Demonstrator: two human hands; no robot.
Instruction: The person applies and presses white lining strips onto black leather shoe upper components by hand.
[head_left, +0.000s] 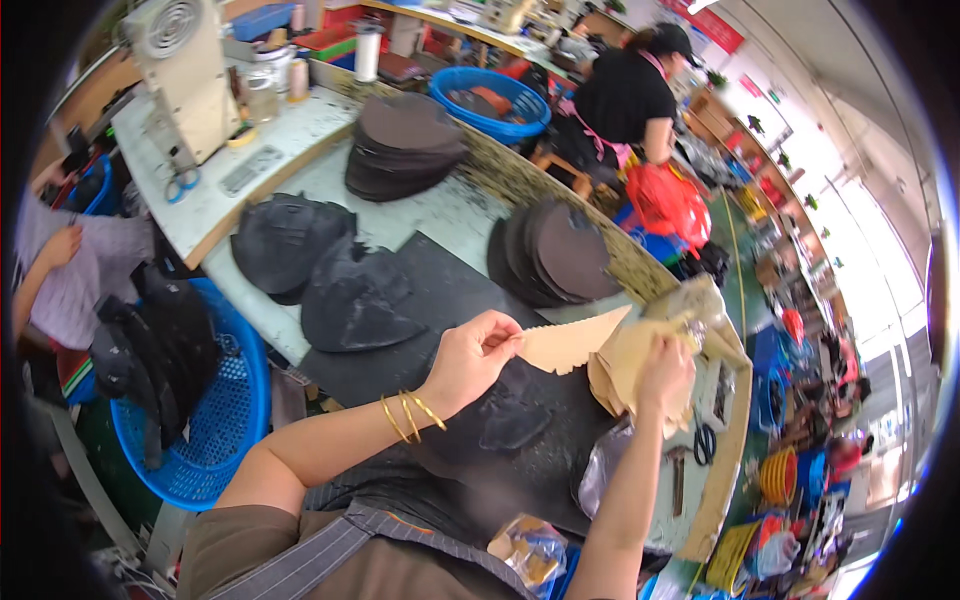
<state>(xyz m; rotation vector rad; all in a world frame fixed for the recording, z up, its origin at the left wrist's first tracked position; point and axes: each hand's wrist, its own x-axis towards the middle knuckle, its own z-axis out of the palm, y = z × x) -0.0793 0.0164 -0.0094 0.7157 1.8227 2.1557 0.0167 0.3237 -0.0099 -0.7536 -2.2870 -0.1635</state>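
Observation:
My left hand (472,362), with gold bangles at its wrist, pinches one end of a thin tan sheet piece (572,342) with a jagged lower edge. The piece stretches out to the right, above the black work mat (440,270). My right hand (665,374) is closed over a pile of tan sheet pieces (625,362) at the right of the table; what its fingers grip is hidden. Beneath my left hand lies a crumpled black piece (515,410). Farther left are black shaped pieces (355,300), and a stack of dark rounded pieces (565,250) stands beyond my hands.
Another dark stack (402,145) stands at the back. Dark scissors (705,444) and a hammer (677,480) lie at the right by the table's raised rim (735,430). A blue basket (215,400) with black pieces is at the left. A co-worker (625,100) is beyond the table.

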